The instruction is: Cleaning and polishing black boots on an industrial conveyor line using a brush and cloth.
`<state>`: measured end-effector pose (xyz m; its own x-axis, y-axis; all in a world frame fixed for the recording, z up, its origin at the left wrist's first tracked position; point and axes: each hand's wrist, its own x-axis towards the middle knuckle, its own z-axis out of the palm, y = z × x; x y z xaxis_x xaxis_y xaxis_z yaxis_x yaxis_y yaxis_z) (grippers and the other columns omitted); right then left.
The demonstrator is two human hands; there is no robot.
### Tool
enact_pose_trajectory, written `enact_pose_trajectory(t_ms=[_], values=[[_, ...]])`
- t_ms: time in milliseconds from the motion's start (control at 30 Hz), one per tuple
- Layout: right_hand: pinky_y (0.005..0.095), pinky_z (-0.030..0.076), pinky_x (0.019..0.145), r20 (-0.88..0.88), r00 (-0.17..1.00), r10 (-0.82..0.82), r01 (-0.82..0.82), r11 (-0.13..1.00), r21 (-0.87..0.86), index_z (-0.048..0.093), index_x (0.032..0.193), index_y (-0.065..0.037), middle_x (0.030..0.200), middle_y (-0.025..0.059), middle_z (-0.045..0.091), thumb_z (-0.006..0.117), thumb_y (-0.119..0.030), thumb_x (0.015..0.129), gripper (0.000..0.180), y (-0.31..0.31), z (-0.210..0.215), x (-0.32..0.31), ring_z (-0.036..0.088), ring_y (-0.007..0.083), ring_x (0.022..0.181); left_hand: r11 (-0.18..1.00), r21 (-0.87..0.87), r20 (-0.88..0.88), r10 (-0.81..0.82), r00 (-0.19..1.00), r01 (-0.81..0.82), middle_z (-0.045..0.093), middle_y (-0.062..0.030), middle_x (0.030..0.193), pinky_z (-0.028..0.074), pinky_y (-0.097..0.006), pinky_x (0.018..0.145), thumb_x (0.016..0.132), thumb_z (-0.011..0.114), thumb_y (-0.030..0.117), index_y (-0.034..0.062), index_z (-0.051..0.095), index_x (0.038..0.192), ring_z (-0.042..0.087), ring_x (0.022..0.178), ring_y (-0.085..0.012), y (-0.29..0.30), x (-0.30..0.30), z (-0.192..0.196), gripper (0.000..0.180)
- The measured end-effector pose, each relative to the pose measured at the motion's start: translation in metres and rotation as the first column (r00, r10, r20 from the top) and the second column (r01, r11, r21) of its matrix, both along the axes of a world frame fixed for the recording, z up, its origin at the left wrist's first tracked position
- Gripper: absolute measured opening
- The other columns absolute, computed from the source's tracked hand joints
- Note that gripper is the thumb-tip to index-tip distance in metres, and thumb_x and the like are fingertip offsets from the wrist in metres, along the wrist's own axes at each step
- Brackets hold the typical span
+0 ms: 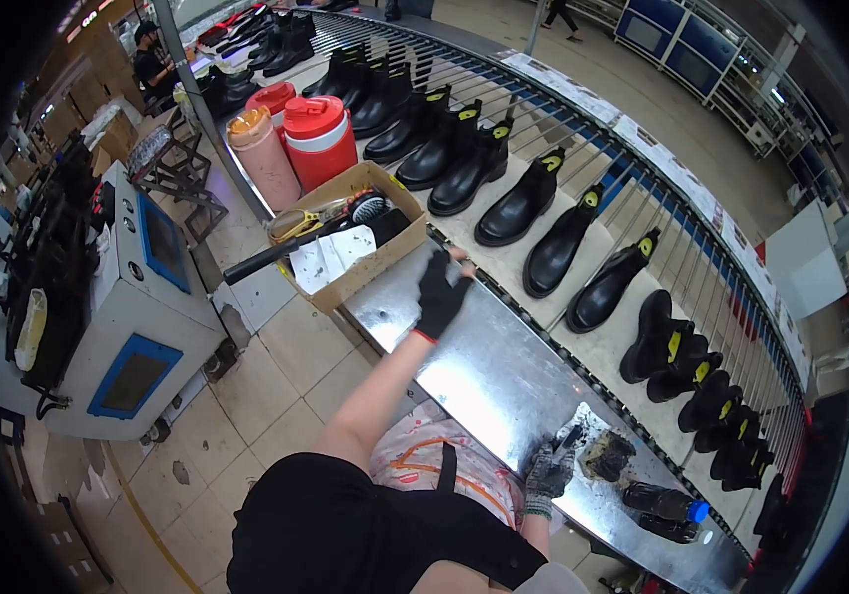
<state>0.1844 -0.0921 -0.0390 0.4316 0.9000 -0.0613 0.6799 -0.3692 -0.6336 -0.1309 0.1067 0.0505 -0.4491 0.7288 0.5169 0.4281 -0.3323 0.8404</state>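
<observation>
My left hand [443,295], in a black glove with bare fingertips, reaches over the metal worktop [489,381] beside the belt's edge. Its fingers are stretched out and nothing shows in them. Just beyond stands a row of black ankle boots [518,213] with yellow pull tabs. Low over the worktop's near edge, my right hand [549,471] wears a grey, stained knit glove. Its fingers are closed around a small dark thing too unclear to name. Close by lie a dark stained pad [608,456] on white smeared sheeting and a dark bottle [657,501] with a blue cap.
At the worktop's left end, a cardboard box [400,247] holds scissors, a brush and a dark-handled tool. Red jugs [321,148] and a pink flask [264,163] stand behind it. Left is a white machine [128,327] with blue panels. A person [152,64] sits far left.
</observation>
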Motion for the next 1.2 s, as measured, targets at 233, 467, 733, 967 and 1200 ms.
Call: enact_pose_trajectory(t_ms=[233,467,733,967,1200], values=[[0.0326,0.048,0.059,-0.314,0.945,-0.086,0.068,0.995,-0.069,0.059,0.110,-0.002,0.086,0.0104,0.063,0.058,-0.014,0.082,0.030,-0.006,0.026,-0.012,0.059,0.0187,0.064,0.938,-0.140,-0.489,0.214,0.846,-0.318,0.065,-0.0110,0.085,0.049,-0.035,0.074,0.078,0.067,0.020,0.0063,0.062,0.093,0.063,0.083,-0.0264,0.017,-0.156,0.003,0.021],[0.0412,0.047,0.075,-0.147,0.985,-0.087,0.077,0.995,-0.071,0.057,0.118,-0.002,0.092,0.0183,0.063,0.060,-0.022,0.078,0.046,-0.003,0.031,-0.013,0.061,0.0324,0.083,0.826,-0.335,-0.699,0.104,0.707,-0.453,0.066,-0.0116,0.089,0.049,-0.040,0.073,0.078,0.065,0.030,0.0090,0.063,0.100,0.064,0.082,-0.0315,0.008,-0.178,0.007,0.030],[0.0400,0.048,0.074,-0.146,0.987,-0.065,0.060,0.998,-0.034,0.059,0.113,-0.002,0.089,0.0165,0.064,0.060,-0.020,0.077,0.040,0.001,0.057,-0.030,0.062,0.0298,0.082,0.641,-0.450,-0.744,0.116,0.658,-0.622,0.068,-0.0107,0.090,0.051,-0.042,0.074,0.074,0.063,0.038,0.0181,0.071,0.089,0.065,0.084,-0.0299,0.002,-0.210,-0.017,0.027],[0.0405,0.048,0.075,-0.179,0.983,-0.034,0.032,0.999,-0.016,0.063,0.110,-0.006,0.092,0.0157,0.065,0.061,-0.024,0.078,0.037,-0.005,0.020,-0.010,0.063,0.0301,0.083,0.705,-0.539,-0.713,-0.090,0.695,-0.462,0.068,-0.0113,0.093,0.051,-0.040,0.076,0.067,0.068,0.038,0.0160,0.070,0.091,0.065,0.086,-0.0298,0.003,-0.216,-0.009,0.032],[0.0379,0.044,0.052,-0.007,1.000,0.018,-0.017,0.987,0.157,0.062,0.098,-0.002,0.062,0.0094,0.060,0.060,-0.021,0.083,0.024,-0.003,0.007,-0.011,0.059,0.0217,0.055,0.755,-0.263,-0.827,0.143,0.543,-0.600,0.066,-0.0130,0.083,0.051,-0.040,0.065,0.068,0.070,0.037,0.0120,0.061,0.101,0.064,0.075,-0.0289,0.021,-0.203,-0.010,0.042]])
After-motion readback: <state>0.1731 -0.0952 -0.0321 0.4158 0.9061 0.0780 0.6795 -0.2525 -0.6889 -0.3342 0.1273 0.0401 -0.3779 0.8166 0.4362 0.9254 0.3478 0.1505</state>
